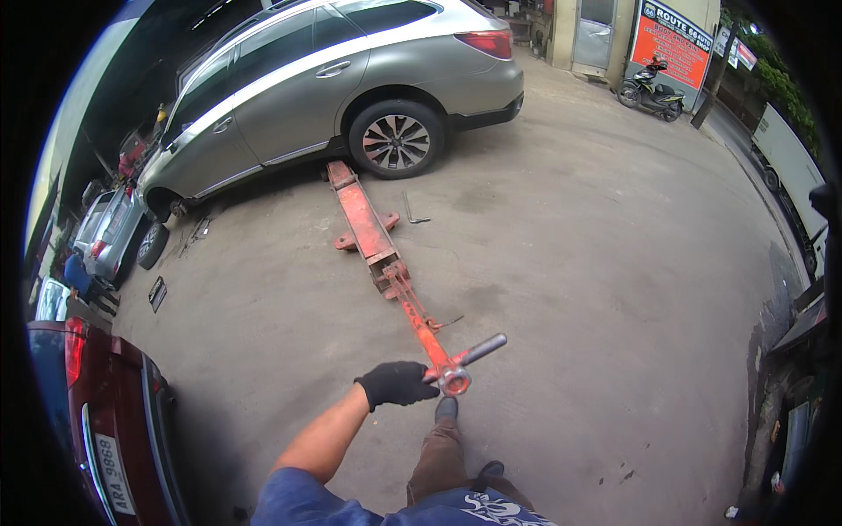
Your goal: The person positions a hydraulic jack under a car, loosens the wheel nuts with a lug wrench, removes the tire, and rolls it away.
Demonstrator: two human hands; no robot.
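My left hand (399,384), in a black glove, is closed around the left side of the crossbar at the top of a red floor jack's handle (423,331). The grey right half of the crossbar (484,348) sticks out free. From there the long red floor jack (364,215) stretches away from me, its far end reaching under the side of a silver-grey car (289,96) just ahead of the rear wheel (396,138). At the car's front, a hub (179,209) shows without a wheel. My right hand is out of the picture.
An L-shaped wrench (412,210) lies right of the jack. A wheel (153,245) and a dark flat object (158,294) are at left. A dark red car (132,377) stands close on my left. Farther off are a person in blue (77,273) and a motorcycle (651,92).
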